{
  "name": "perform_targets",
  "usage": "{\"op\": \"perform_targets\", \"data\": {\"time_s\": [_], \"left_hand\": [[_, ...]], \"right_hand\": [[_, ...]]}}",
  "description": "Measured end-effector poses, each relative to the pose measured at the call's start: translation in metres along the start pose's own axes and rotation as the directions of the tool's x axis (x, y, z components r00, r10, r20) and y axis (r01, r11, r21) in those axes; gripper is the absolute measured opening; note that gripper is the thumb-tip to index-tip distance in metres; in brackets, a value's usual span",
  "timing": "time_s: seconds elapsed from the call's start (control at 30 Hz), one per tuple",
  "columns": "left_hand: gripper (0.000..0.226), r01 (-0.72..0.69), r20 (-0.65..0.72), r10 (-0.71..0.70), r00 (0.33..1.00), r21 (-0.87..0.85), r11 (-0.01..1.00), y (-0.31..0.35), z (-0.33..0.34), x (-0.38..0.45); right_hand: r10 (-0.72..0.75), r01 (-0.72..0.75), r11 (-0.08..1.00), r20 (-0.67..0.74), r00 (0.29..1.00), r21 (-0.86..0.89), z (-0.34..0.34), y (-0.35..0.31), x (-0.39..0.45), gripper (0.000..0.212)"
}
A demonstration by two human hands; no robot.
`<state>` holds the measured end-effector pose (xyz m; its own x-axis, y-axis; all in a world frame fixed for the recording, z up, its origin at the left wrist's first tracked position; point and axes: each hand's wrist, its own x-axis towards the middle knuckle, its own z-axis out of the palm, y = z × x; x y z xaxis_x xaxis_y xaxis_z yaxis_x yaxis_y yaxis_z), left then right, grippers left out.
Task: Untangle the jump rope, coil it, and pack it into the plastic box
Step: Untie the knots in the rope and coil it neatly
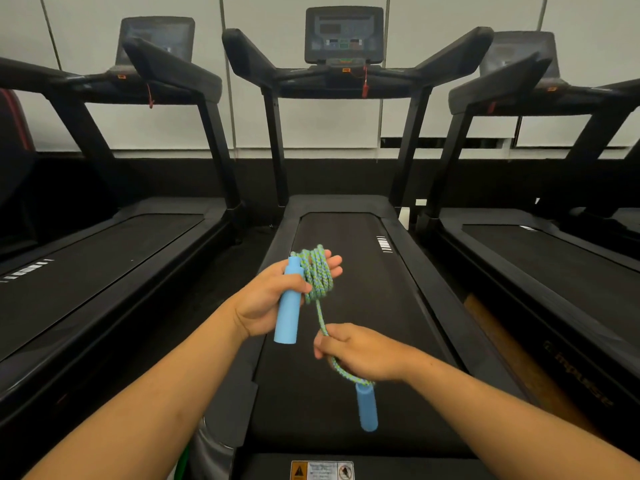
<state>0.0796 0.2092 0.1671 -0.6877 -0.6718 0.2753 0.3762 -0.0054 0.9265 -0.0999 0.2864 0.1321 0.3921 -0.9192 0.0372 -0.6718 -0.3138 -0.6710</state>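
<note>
The jump rope has a green-and-blue braided cord point(318, 278) and two light blue handles. My left hand point(268, 299) holds one handle point(288, 304) upright against its palm, with several loops of cord wound around its fingers. One strand runs down to my right hand point(360, 351), which is closed on the cord. Below that hand the second handle point(367, 407) dangles above the treadmill belt. No plastic box is in view.
I stand at the rear of a black treadmill point(349, 271), its console point(344, 34) ahead. Similar treadmills stand to the left point(104, 244) and right point(540, 251). A grey and green object point(201, 455) shows at the bottom left.
</note>
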Motion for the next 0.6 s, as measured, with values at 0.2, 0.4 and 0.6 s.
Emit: {"op": "perform_targets", "data": {"time_s": [0.2, 0.4, 0.6], "left_hand": [[0.066, 0.01, -0.196, 0.025, 0.98, 0.179, 0.984, -0.003, -0.024, -0.001], [0.052, 0.195, -0.203, -0.106, 0.973, 0.492, 0.849, -0.019, -0.03, -0.008], [0.057, 0.267, -0.055, -0.305, 0.951, 0.644, 0.717, -0.016, -0.001, -0.009]], "right_hand": [[-0.021, 0.035, 0.995, 0.142, 0.99, -0.097, -0.011, -0.025, -0.016, 0.022], [-0.076, 0.071, 0.993, 0.053, 0.996, 0.093, -0.045, -0.051, -0.029, 0.021], [-0.029, 0.081, 0.982, -0.283, 0.959, 0.173, -0.087, -0.035, -0.028, 0.026]]}}
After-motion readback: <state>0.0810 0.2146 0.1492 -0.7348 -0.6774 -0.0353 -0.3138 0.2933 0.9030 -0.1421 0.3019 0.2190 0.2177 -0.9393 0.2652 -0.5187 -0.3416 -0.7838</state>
